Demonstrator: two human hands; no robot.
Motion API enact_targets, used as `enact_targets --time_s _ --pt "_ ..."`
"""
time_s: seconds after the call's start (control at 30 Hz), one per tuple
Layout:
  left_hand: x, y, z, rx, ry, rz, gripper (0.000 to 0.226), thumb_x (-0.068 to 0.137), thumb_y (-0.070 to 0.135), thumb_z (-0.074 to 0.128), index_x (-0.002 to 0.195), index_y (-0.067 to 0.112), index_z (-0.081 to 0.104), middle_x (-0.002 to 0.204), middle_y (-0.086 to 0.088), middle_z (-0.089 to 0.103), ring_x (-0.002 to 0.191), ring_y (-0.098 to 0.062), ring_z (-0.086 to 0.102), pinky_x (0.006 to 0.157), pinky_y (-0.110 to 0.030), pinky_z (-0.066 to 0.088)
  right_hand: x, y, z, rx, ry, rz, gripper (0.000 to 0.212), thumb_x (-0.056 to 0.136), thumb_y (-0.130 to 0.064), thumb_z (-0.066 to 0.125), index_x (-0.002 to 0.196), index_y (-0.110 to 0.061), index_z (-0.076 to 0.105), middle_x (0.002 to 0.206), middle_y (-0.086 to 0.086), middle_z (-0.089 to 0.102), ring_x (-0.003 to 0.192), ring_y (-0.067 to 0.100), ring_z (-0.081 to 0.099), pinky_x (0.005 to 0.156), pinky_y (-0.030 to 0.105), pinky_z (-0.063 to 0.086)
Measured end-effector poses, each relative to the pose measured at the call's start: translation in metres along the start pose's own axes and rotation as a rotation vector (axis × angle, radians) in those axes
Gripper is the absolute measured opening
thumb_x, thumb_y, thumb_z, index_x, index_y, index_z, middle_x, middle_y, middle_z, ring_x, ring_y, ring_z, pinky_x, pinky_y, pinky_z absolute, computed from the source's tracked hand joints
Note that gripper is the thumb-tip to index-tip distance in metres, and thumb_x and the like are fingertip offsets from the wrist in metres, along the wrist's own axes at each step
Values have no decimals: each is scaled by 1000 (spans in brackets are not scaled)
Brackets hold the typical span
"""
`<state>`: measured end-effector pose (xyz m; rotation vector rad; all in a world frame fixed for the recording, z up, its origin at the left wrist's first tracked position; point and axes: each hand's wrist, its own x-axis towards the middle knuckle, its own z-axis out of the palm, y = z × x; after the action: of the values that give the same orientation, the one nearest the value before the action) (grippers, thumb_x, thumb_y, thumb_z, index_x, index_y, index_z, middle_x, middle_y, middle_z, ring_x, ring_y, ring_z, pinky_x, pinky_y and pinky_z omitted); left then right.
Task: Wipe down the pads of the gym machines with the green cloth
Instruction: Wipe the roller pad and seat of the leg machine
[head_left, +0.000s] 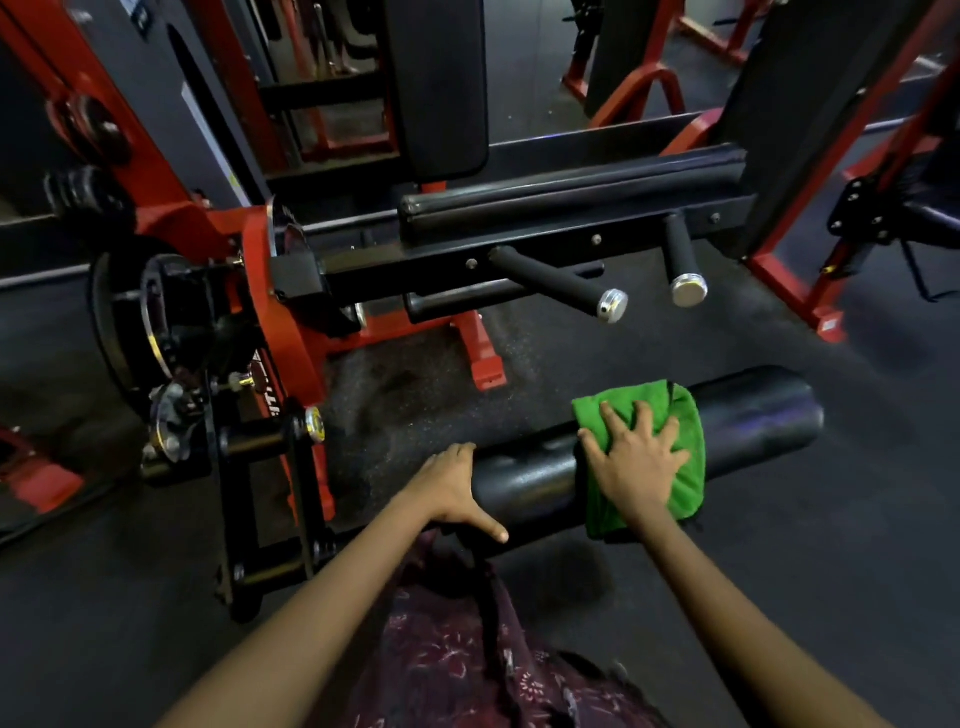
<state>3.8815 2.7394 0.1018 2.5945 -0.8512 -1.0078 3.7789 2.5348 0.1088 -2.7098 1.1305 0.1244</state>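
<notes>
Right hand (636, 462) presses flat, fingers spread, on the green cloth (660, 457) draped over a black roller pad (524, 480). Left hand (457, 486) grips the pad's left end; unwiped length runs rightward.

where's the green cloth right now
In the head view, lower right: the green cloth is draped over the black roller pad, pressed under the right hand, while the left hand grips the pad's left end.
</notes>
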Motion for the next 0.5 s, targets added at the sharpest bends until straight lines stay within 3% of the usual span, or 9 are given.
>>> enact_targets --time_s 0.1,0.2,0.27,0.3,0.37,0.43,0.5 --pt "3 0 0 8 -2 -13 133 47 63 83 149 8 18 149 -8 30 138 -27 30 114 -37 27 -36 -42 13 26 30 -75 50 88 -56 43 134 -38 51 146 5 41 130 43 33 95 59 34" --pt "8 -3 3 10 55 17 85 63 47 76 136 19 42 132 -8 50 124 -28 49 105 -34 39 -80 -82 22 20 -106 -260 52 75 -57 39 112 -35 69 117 5 66 102 43 60 71 55 49" --pt "7 -4 4 -20 75 21 84 59 48 76 133 23 45 130 -6 53 122 -25 52 102 -32 42 -82 -83 24 -6 -114 -311 51 74 -56 38 109 -37 70 112 3 68 96 40 63 66 54 51" --pt "4 -3 3 -31 73 29 100 53 52 81 137 19 40 134 -6 50 125 -25 48 105 -32 39 -74 -76 19 -30 -85 -321 49 75 -56 40 109 -37 70 113 2 68 97 40 63 68 56 51" --pt "-2 0 1 -37 27 32 128 49 59 85 148 8 22 148 -10 32 138 -26 31 115 -34 26 -45 -46 14 -47 -7 -235 45 83 -54 45 122 -40 61 132 2 57 116 41 52 86 62 43" --pt "-4 0 2 -44 12 22 135 52 60 85 150 6 10 155 -10 19 143 -26 19 117 -34 18 -12 -6 5 -13 -13 -59 49 91 -54 45 138 -42 43 152 0 33 137 39 26 103 62 26" --pt "-6 2 3 -49 30 15 134 53 59 84 151 7 8 156 -10 16 144 -26 16 118 -35 16 9 20 -7 79 -23 64 53 91 -56 45 142 -43 38 156 1 22 140 40 15 106 64 21"
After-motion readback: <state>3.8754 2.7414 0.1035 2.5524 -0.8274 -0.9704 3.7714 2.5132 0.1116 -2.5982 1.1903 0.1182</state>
